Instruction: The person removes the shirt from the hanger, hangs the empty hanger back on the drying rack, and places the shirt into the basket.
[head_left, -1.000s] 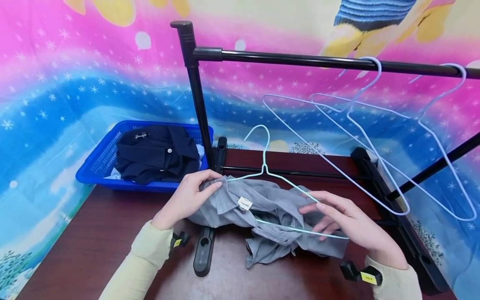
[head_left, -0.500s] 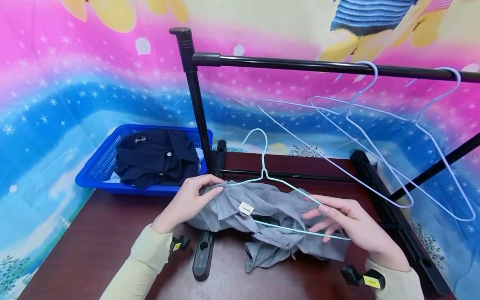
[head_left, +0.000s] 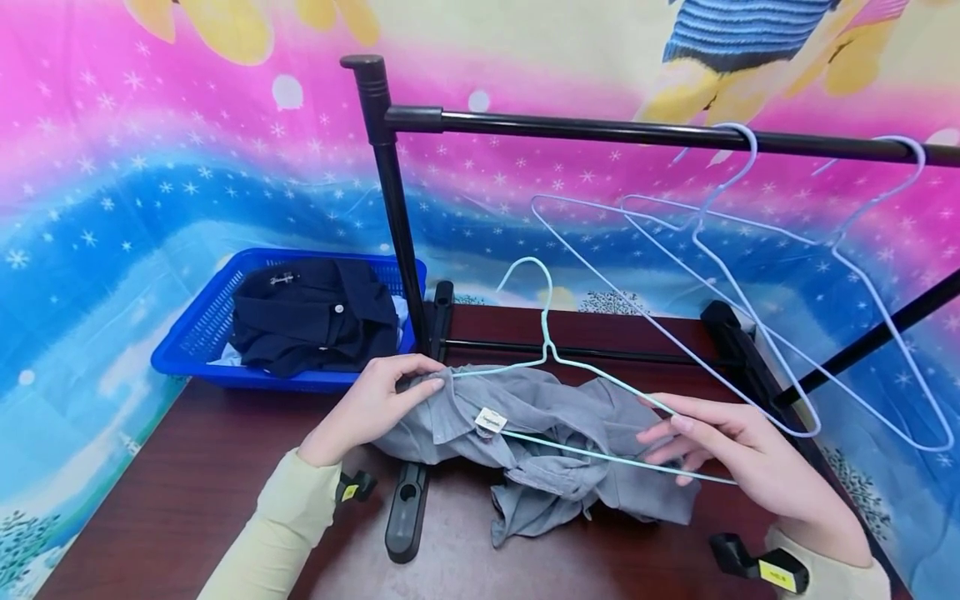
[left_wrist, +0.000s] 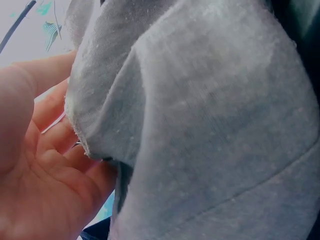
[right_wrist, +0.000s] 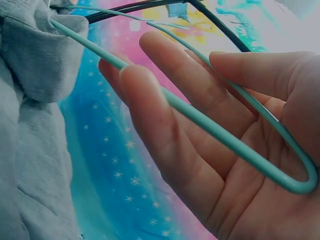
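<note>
A crumpled grey shirt (head_left: 446,437) lies over the table, its pale neck label (head_left: 491,420) facing up. My left hand (head_left: 375,404) pinches the shirt near its collar between thumb and fingers. In the left wrist view, grey cloth fills most of the picture beside that hand. A mint-green wire hanger (head_left: 547,321) is partly inside the shirt; its left end is hidden by the cloth, its hook sticks up. My right hand (head_left: 757,458) holds the hanger's right end, thumb on the upper wire. In the right wrist view, the bare hanger corner (right_wrist: 300,186) lies against the palm.
A black clothes rack (head_left: 562,127) stands at the back, with two lilac hangers (head_left: 701,221) on its bar at right. Left of its post, a blue basket (head_left: 176,354) holds a folded navy garment (head_left: 315,312) and some light-blue cloth. A rack foot (head_left: 405,521) extends toward the front.
The right hand has moved rightward, drawing the mint hanger with it, so its hook stands farther right and more of its right end is outside the shirt. The left hand stays almost in place.
</note>
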